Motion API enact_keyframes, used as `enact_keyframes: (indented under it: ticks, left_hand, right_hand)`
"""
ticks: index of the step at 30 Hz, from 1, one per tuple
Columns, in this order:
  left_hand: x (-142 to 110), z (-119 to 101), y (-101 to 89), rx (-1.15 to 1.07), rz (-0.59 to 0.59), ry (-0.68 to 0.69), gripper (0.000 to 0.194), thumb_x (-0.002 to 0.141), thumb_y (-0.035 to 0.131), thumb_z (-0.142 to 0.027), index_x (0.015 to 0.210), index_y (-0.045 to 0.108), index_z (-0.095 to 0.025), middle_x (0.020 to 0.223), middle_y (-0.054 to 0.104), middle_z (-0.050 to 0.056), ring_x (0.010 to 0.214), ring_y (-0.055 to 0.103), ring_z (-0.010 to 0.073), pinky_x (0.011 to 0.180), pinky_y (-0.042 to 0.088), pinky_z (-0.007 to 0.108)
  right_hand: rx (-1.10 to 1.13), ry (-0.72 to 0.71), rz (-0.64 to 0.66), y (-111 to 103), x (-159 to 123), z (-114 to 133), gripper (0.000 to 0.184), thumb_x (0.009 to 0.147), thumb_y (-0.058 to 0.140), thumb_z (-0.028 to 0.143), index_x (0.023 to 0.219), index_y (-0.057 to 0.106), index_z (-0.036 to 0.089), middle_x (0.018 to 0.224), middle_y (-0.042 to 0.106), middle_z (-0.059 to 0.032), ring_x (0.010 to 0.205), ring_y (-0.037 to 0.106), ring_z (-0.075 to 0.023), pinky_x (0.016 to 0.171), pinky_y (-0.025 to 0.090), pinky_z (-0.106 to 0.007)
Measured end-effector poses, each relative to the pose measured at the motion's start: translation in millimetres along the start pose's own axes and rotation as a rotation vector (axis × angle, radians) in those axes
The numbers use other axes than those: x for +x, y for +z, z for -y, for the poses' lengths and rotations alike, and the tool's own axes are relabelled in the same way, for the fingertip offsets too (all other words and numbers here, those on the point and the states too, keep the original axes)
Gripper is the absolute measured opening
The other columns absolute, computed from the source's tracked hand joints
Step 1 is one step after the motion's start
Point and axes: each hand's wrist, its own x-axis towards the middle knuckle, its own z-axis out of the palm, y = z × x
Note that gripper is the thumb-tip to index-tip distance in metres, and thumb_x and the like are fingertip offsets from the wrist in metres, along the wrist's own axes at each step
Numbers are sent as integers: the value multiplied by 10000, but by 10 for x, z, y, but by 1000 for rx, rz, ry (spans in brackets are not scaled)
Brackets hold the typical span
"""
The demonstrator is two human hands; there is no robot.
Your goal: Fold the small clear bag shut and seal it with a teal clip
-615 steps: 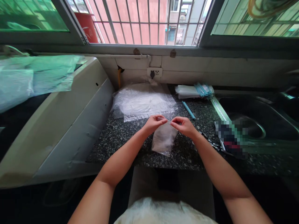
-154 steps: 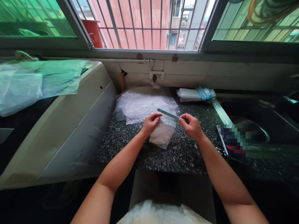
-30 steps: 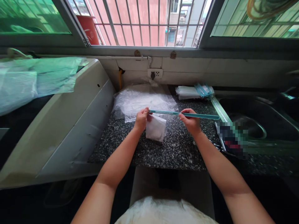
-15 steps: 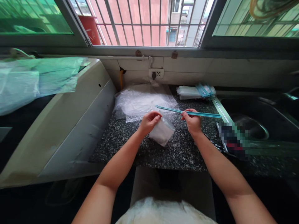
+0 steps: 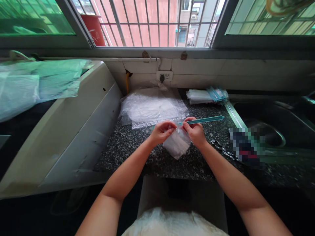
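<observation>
A small clear plastic bag (image 5: 177, 144) with white contents hangs over the speckled dark counter (image 5: 137, 154), held at its top between both hands. My left hand (image 5: 161, 132) pinches the bag's top left corner, fingers closed. My right hand (image 5: 195, 132) is closed on the bag's top right and on a long teal sealing stick (image 5: 203, 120), which juts out to the right along the bag's mouth.
A pile of clear plastic bags (image 5: 152, 106) lies behind the hands. More white bags and teal sticks (image 5: 206, 95) lie at the back right. A sink (image 5: 268, 127) is on the right, a white appliance (image 5: 73, 124) on the left. A blurred object (image 5: 243, 147) lies by the sink.
My right hand moved left to meet my left hand at the bag's top. The teal stick slid left with it and now sits at the bag's mouth.
</observation>
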Motion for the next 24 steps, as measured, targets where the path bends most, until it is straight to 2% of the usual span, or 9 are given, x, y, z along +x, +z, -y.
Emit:
enact_keyframes:
  ticks: [7, 12, 18, 24]
  left_hand:
    - [9, -32, 42, -26, -13, -27, 268, 628, 724, -403, 712, 646, -160, 709, 627, 38, 664, 546, 122, 614, 444, 224]
    - [4, -21, 53, -67, -28, -35, 200, 618, 703, -326, 713, 646, -158, 720, 636, 36, 650, 550, 117, 579, 432, 213]
    - [8, -8, 49, 8, -8, -20, 116, 616, 605, -199, 704, 669, -160, 704, 661, 27, 645, 561, 119, 593, 439, 218]
    - [46, 38, 33, 199, -86, 1, 131, 627, 532, -151, 664, 656, -170, 673, 666, 22, 639, 571, 129, 616, 453, 231]
  right_hand:
    - [-141, -124, -18, -17, 4, -1, 240, 686, 673, 417, 741, 538, 226, 547, 577, 55, 483, 578, -122, 485, 490, -238]
    - [-66, -71, -64, -40, 43, -32, 272, 690, 664, 448, 773, 529, 227, 572, 631, 37, 509, 625, -142, 533, 532, -271]
    - [1, 10, 44, -36, 33, -46, 295, 686, 645, 495, 803, 578, 232, 656, 644, 30, 600, 654, -151, 568, 547, -283]
    - [-15, -2, 127, -35, 5, -15, 277, 691, 649, 482, 789, 607, 225, 703, 632, 26, 615, 616, -125, 578, 516, -259]
